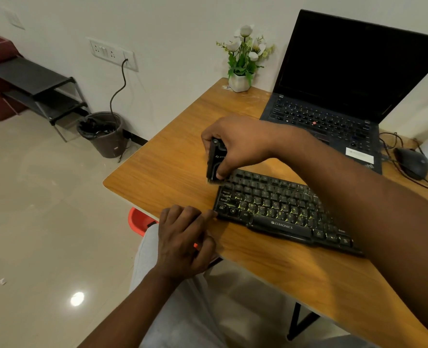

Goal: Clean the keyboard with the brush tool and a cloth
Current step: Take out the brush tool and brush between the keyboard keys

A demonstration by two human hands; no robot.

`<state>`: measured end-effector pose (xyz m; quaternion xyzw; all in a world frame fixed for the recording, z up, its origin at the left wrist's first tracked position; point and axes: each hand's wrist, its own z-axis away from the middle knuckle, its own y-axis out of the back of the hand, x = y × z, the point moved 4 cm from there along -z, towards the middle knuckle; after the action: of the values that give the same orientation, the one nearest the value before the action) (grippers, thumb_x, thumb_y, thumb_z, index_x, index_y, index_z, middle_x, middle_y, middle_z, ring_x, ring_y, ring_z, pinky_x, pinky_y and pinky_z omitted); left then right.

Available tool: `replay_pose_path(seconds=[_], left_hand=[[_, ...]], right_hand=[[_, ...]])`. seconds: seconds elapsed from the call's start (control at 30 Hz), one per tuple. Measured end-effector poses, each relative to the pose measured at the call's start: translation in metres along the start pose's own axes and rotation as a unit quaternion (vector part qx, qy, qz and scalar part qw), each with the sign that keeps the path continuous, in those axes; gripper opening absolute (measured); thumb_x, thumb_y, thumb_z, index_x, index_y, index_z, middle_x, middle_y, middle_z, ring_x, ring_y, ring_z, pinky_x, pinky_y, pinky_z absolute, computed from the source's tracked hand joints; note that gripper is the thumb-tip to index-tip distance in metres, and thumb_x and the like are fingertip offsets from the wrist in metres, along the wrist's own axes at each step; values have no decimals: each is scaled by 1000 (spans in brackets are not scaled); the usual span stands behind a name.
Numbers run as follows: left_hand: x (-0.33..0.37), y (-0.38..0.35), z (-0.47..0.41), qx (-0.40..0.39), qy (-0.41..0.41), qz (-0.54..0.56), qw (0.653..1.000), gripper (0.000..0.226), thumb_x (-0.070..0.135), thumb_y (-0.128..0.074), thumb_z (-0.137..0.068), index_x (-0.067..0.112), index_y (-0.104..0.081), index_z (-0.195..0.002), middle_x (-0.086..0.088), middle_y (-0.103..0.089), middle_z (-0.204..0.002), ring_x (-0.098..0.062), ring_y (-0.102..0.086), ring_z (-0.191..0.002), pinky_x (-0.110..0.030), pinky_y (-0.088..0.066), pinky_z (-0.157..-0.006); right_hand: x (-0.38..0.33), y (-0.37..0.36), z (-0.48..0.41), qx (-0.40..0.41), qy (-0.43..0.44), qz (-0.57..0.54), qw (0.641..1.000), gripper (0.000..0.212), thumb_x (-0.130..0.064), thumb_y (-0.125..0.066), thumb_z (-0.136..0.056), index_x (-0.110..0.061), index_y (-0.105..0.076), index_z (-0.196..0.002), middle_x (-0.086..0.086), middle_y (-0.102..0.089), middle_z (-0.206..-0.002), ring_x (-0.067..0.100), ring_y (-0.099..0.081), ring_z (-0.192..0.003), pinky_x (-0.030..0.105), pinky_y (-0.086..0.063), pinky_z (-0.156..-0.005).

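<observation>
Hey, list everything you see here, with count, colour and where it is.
keyboard: one, black, front of the desk, angled
brush tool: one, black, at the keyboard's far left corner
laptop: one, black, open, back right of desk
mouse: one, dark, right of laptop
flower pot: one, white, back of desk by the wall
desk: one, wood-brown
bin: one, dark, on floor by wall
rack: one, black, far left
stool: one, red, under desk edge
left hand: on desk edge, touching keyboard's near corner
right hand: grips brush tool

Home office corner, laptop [343,96] on wooden desk [172,151], flower pot [240,82]
</observation>
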<state>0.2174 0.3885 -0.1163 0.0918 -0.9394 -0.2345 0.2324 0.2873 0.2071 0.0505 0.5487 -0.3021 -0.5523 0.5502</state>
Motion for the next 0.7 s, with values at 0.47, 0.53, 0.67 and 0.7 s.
replay_pose_path(seconds=[0.47, 0.53, 0.67, 0.7], left_hand=[[0, 0, 1, 8, -3, 3, 1000, 33, 25, -58, -87, 16, -67, -117, -10, -66, -89, -28, -58, -79, -48, -40, -73], [0, 0, 0, 5, -3, 4, 1000, 33, 24, -58, -86, 16, -68, -117, -9, -65, -89, -29, -58, -79, -49, -40, -72], [-1, 0, 0, 8, -5, 0, 1000, 33, 26, -57, -87, 15, -68, -117, -9, -64, -90, -25, -54, -83, -46, -39, -74], [0, 0, 0, 9, -7, -1, 1000, 33, 26, -57, -87, 15, -68, -117, -9, -65, -90, -25, -54, -83, -45, -39, -74]], right_hand=[[-1, -11, 1, -63, -4, -3, 998, 38, -28, -99, -67, -16, -70, -89, -2, -74, -82, 16, -71, -75, 41, -56, -64], [6, -8, 6, -43, -16, -10, 999, 40, -29, -99, -68, -14, -70, -90, -1, -74, -83, 16, -70, -76, 41, -55, -65], [10, -11, 15, -3, -24, -78, 997, 41, -26, -100, -68, -13, -70, -93, -1, -78, -88, 15, -74, -79, 46, -62, -70], [10, -13, 17, 3, -24, -91, 996, 41, -26, -100, -69, -14, -70, -93, -1, -78, -88, 14, -74, -78, 45, -63, -70]])
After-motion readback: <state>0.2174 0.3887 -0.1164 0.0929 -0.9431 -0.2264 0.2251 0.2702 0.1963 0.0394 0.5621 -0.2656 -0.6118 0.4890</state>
